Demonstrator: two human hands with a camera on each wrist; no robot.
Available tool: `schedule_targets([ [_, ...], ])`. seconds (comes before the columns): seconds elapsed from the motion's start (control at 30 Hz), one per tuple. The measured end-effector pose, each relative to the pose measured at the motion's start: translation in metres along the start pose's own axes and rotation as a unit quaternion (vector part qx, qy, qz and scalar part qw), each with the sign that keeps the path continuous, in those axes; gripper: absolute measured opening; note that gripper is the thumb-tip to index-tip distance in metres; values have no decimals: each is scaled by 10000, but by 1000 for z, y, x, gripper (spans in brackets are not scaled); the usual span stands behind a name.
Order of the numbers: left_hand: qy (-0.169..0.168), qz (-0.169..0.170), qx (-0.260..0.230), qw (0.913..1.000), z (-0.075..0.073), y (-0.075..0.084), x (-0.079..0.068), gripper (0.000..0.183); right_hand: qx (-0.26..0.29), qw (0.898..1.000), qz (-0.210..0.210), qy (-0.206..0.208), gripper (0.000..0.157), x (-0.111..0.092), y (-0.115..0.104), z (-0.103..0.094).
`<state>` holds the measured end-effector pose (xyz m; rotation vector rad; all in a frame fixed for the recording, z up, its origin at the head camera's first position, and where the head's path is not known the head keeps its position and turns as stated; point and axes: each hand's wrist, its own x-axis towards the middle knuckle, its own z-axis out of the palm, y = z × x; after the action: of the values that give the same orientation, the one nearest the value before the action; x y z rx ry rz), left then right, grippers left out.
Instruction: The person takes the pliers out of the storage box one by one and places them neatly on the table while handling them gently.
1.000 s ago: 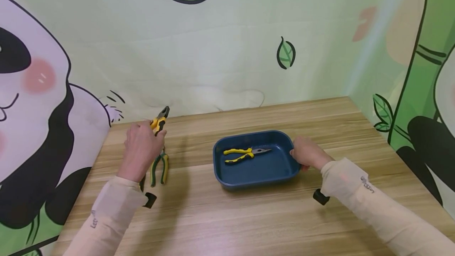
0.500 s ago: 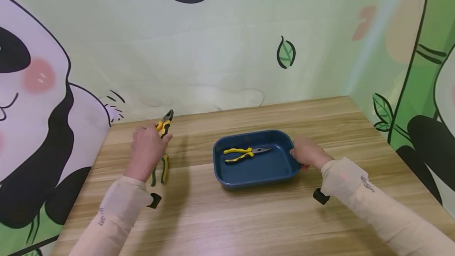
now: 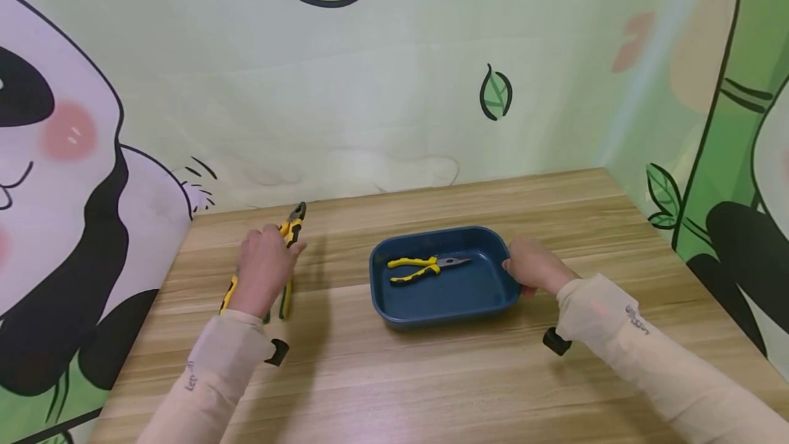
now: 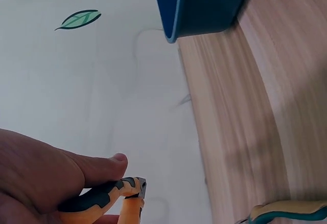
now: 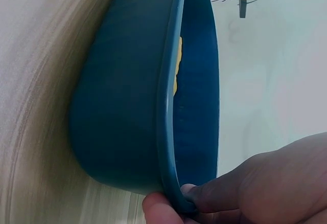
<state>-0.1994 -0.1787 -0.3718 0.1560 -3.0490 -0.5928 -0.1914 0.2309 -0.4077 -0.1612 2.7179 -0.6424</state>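
My left hand grips yellow-and-black combination pliers above the left of the table, their steel head pointing away. The left wrist view shows the thumb along one handle of these pliers. Beneath the hand lie green-and-yellow-handled pliers, mostly hidden. A yellow-and-black handle shows left of the wrist; what it belongs to is hidden. My right hand pinches the right rim of a blue tray, thumb inside and finger outside in the right wrist view. Yellow-handled needle-nose pliers lie in the tray.
The wood-grain table runs back to a printed cloth wall with leaves and pandas. Between the left hand and the tray is bare table. Each wrist bears a small black camera, such as the right camera.
My left hand has moved right and slightly toward me with the combination pliers, uncovering the yellow-and-black handle beside its wrist. The right hand and tray have stayed in place.
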Motion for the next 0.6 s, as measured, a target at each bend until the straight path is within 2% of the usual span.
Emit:
schedule_targets([
  [0.23, -404, -168, -220, 9988, 10, -2, 4, 48, 27, 10000, -21, 16, 23, 0, 0, 1],
  [0.43, -427, -276, -101, 9987, 19, -5, 8, 48, 17, 10000, -45, 5, 22, 1, 1, 2],
  [0.6, -396, -133, 176, 9990, 24, -6, 9, 46, 65, 10000, -19, -66, 21, 1, 1, 1],
])
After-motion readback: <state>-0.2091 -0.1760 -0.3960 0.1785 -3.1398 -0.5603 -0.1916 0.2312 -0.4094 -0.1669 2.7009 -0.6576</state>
